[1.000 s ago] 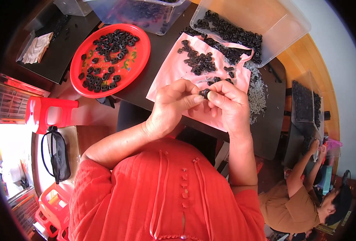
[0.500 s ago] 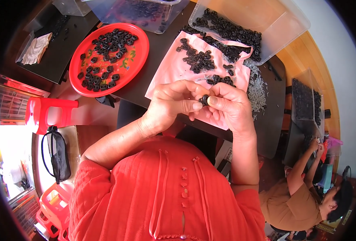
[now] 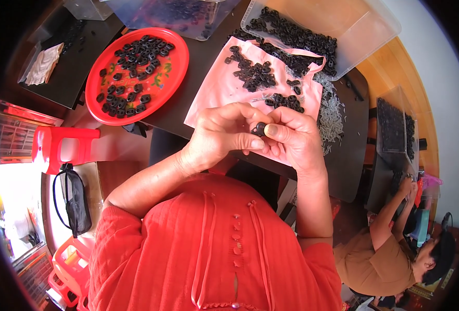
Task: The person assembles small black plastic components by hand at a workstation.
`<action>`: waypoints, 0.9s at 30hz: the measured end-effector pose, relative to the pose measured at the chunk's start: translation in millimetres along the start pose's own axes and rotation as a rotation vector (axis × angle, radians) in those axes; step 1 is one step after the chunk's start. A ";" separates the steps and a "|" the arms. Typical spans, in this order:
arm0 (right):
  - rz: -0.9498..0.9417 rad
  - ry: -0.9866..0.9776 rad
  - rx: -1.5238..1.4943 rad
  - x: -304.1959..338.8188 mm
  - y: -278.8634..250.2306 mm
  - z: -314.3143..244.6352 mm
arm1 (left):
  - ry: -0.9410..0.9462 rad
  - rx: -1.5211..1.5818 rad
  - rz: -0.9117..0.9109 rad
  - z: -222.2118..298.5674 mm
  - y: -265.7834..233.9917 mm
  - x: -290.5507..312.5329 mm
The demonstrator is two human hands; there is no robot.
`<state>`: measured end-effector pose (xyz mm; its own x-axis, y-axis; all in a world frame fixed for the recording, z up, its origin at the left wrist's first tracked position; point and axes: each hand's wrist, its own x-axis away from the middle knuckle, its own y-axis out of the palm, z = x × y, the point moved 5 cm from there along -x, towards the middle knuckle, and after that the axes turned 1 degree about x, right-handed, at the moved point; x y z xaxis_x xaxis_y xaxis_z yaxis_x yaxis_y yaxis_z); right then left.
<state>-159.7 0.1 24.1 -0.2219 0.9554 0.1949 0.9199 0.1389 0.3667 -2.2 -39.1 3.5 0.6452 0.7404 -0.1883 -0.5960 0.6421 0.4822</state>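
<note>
Between my two hands, just in front of the table edge, is a small black oval part [image 3: 259, 129]. My left hand [image 3: 220, 133] pinches it from the left, thumb and fingertips together. From the other side my right hand [image 3: 298, 136] closes on it, thumb on its edge. Fingers cover much of the part. Beyond my hands, loose piles of similar black parts [image 3: 258, 75] lie on a pink cloth [image 3: 208, 93]. To the right of the cloth is a heap of small silvery pins [image 3: 331, 116].
At left, a red round tray [image 3: 180, 78] holds more black parts. Clear plastic bins [image 3: 364, 36] stand at the back. Another bin [image 3: 395, 124] is at far right, near a person in a brown shirt [image 3: 379, 264]. Red stools [image 3: 66, 147] stand at left.
The black part has turned slightly between my fingers and shifted a little left. My hands stay in nearly the same place. The view has moved slightly.
</note>
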 end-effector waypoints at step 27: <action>-0.019 -0.068 0.073 8.6 1.8 7.8 | 0.049 0.055 -0.168 5.0 7.1 -1.3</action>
<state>-157.5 10.6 19.4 -0.2194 0.9675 0.1254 0.9375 0.1735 0.3016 -4.9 -36.5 11.5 0.7089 0.6330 -0.3111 -0.4536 0.7469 0.4862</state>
